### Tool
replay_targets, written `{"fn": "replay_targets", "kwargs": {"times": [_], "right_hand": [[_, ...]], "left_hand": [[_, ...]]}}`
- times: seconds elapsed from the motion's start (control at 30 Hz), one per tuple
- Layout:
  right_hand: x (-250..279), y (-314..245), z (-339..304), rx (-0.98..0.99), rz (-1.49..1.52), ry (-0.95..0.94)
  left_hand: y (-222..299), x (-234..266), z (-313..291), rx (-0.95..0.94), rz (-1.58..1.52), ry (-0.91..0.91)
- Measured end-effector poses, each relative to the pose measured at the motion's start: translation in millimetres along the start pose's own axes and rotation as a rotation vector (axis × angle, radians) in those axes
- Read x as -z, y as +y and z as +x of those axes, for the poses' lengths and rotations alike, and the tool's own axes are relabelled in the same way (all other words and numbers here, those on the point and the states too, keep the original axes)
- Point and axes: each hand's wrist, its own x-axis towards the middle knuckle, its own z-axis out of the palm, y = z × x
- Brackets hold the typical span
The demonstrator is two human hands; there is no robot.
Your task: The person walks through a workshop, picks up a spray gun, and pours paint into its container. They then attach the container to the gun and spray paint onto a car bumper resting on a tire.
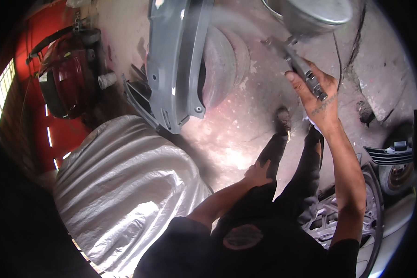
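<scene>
My right hand is wrapped round the handle of a spray gun, its thumb raised along one side. A large round metal cup is at the gun's far end. From the nozzle a pale mist spreads left toward a grey car bumper, with a gap between gun and bumper. The bumper lies over a dusty tyre-like round support. My left hand rests on my thigh with its fingers spread, holding nothing.
A silvery cover drapes a bulky thing at the lower left. Beyond it are a dark red car part and a red wall. At the right lie a grille, a wheel and a metal panel. The concrete floor is cracked.
</scene>
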Motion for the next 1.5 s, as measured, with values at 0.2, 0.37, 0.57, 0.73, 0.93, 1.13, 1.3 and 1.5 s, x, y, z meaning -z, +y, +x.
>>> {"fn": "replay_targets", "kwargs": {"times": [0.2, 0.37, 0.57, 0.73, 0.93, 1.13, 1.3, 1.5], "right_hand": [[-41.8, -0.3, -53.8, 0.184, 0.040, 0.020], [-88.8, 17.9, -109.1, 0.441, -0.030, -0.582], [-100.8, -5.9, -111.8, 0.425, -0.132, -0.641], [-111.2, -17.0, -114.2, 0.196, -0.072, -0.119], [-141.5, 3.1, -162.1, 0.366, -0.199, -0.305], [-160.1, -11.6, -193.8, 0.344, -0.211, -0.680], [-155.9, -24.3, -191.8, 0.147, -0.206, -0.264], [-175.1, -45.4, -221.2, 0.240, -0.166, -0.054]], "left_hand": [[-14.5, -27.4, 2.5, -0.005, -0.055, 0.031], [-15.7, -37.5, 3.9, 0.013, -0.090, 0.051], [-20.0, -38.4, -5.0, 0.008, -0.129, 0.039], [-29.4, -44.2, -5.1, 0.005, -0.115, 0.046], [-52.8, -60.4, 4.3, -0.037, -0.124, 0.083], [-59.4, -64.9, -2.6, -0.103, -0.154, 0.133], [-64.0, -90.7, -8.0, -0.143, -0.263, 0.149], [-55.4, -119.4, -32.3, -0.138, -0.263, 0.135]]}}
